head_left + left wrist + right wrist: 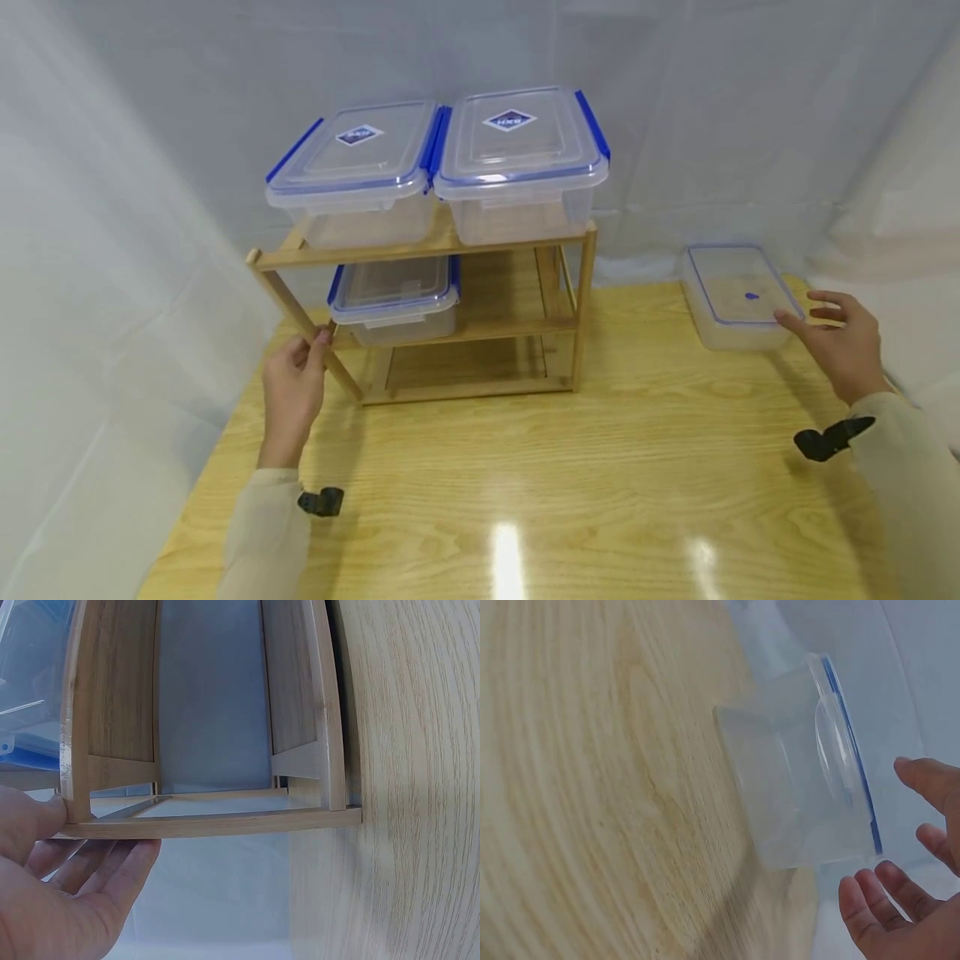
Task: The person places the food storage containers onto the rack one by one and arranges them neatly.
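Note:
At the left, my left hand (294, 383) holds the front left post of a wooden three-tier rack (583, 317), level with its middle shelf. Thumb on one side and fingers on the other show in the left wrist view. A clear plastic food container (738, 283) with a thin blue line round its lid sits on the table at the right. Beside its right edge hovers my right hand (843, 350), fingers spread and thumb over the lid corner. In the right wrist view the fingertips (853, 892) are just off the container's side, with nothing held.
Two large clear containers (356, 154) (521, 142) with blue clips stand side by side on the rack's top. A smaller blue-clipped container (397, 292) occupies the middle shelf's left half. White cloth (645, 125) hangs behind the wooden table (465, 475).

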`<state>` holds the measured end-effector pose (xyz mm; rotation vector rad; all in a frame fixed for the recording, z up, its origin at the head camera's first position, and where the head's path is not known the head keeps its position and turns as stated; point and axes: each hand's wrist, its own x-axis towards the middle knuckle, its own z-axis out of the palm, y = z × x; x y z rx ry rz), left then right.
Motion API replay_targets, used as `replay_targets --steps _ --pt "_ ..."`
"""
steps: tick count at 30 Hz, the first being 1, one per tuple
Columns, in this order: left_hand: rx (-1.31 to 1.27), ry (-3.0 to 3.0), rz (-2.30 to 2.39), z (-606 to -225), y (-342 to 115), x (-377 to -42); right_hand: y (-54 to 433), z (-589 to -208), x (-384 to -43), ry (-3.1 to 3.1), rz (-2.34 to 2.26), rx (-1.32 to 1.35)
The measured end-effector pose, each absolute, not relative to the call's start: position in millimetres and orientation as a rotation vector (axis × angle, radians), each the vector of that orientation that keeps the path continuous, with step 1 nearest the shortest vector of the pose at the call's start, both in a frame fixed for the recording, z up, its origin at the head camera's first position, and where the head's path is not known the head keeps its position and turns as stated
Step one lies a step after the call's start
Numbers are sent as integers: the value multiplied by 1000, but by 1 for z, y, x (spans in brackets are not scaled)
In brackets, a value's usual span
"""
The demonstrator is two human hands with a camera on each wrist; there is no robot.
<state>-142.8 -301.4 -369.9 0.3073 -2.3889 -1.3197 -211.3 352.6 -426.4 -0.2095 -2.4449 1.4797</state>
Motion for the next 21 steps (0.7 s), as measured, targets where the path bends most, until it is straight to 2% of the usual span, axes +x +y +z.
replay_targets --steps 16,21 --pt "278 -2386 -1288 -372 -300 -143 360 -424 -228 -2198 2104 -212" --pt "286 -2386 -1302 -371 -301 -143 362 -424 -234 -2238 2123 -206"
